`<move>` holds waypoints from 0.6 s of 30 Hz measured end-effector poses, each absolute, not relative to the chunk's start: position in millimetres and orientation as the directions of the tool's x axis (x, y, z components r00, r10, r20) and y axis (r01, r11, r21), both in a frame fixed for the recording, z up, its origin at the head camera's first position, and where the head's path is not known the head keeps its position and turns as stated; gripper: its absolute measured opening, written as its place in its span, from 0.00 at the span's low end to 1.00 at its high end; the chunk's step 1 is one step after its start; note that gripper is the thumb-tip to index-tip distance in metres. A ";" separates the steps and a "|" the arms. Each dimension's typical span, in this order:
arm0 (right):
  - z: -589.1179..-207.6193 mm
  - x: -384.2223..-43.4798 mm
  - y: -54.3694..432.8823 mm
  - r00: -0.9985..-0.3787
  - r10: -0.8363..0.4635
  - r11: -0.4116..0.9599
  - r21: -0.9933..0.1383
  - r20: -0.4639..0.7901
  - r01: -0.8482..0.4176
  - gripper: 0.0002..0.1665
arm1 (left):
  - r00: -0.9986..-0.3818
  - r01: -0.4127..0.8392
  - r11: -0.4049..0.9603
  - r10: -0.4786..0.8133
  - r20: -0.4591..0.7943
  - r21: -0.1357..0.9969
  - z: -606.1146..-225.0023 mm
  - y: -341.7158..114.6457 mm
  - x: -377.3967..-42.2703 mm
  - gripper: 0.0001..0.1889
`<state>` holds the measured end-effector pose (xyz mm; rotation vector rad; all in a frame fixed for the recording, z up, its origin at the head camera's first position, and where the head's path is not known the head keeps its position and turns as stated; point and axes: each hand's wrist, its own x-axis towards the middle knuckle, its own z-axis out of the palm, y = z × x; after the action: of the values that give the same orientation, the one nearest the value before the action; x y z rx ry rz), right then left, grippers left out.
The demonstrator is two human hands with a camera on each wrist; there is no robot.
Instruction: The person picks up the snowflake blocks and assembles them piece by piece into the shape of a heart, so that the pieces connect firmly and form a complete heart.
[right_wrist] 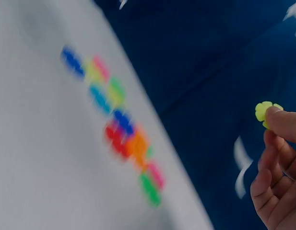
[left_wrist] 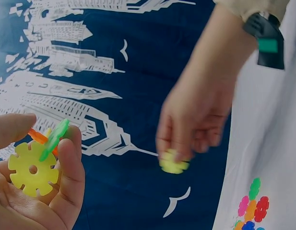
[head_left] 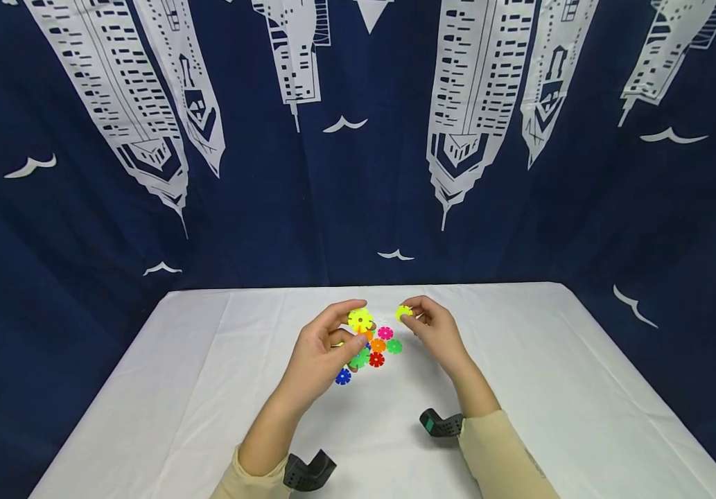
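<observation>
My left hand (head_left: 317,350) holds a small cluster of joined, notched plastic snowflake discs above the table. In the left wrist view the cluster shows a yellow disc (left_wrist: 23,168), a green disc (left_wrist: 57,136) set at an angle to it, and an orange disc (left_wrist: 38,136) partly behind the fingers. To the right, my right hand (head_left: 441,336) pinches a single yellow disc (right_wrist: 264,111) between thumb and fingers. That disc is apart from the cluster.
Loose discs lie on the white table (head_left: 208,416) beneath the hands, among them a red disc (head_left: 377,360), a blue disc (head_left: 343,376), a pink disc (head_left: 385,333) and a green disc (head_left: 394,346). A dark blue printed curtain (head_left: 308,222) hangs behind the table's far edge.
</observation>
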<state>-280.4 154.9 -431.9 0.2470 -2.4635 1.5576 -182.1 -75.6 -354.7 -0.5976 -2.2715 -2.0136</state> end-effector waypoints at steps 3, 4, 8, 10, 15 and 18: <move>-412.2 -268.2 148.2 -0.944 -0.029 0.365 -0.875 0.330 -0.317 0.09 | -0.917 0.332 0.067 0.255 0.306 0.941 -354.0 -76.1 -181.8 0.25; -405.9 -263.6 146.2 -0.935 -0.028 0.346 -0.874 0.353 -0.341 0.09 | -0.915 0.337 0.062 0.257 0.311 0.940 -353.8 -76.3 -181.7 0.25; -383.4 -244.1 139.0 -0.891 -0.030 0.264 -0.856 0.454 -0.445 0.07 | -0.912 0.342 0.052 0.259 0.318 0.938 -354.2 -76.6 -182.4 0.26; -374.7 -235.2 136.5 -0.865 -0.033 0.231 -0.838 0.501 -0.494 0.07 | -0.913 0.338 0.046 0.259 0.316 0.940 -354.4 -76.6 -182.8 0.26; -364.2 -217.9 133.4 -0.821 -0.058 0.199 -0.799 0.568 -0.567 0.06 | -0.916 0.310 -0.016 0.262 0.303 0.951 -354.8 -77.3 -182.8 0.25; -363.1 -211.1 131.9 -0.797 -0.085 0.185 -0.777 0.598 -0.602 0.06 | -0.921 0.279 -0.083 0.260 0.292 0.957 -355.1 -77.9 -182.6 0.23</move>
<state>-211.1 131.9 -363.1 0.6444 -2.0442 1.6465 -182.6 -77.9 -355.1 -0.6232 -2.1178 -2.2160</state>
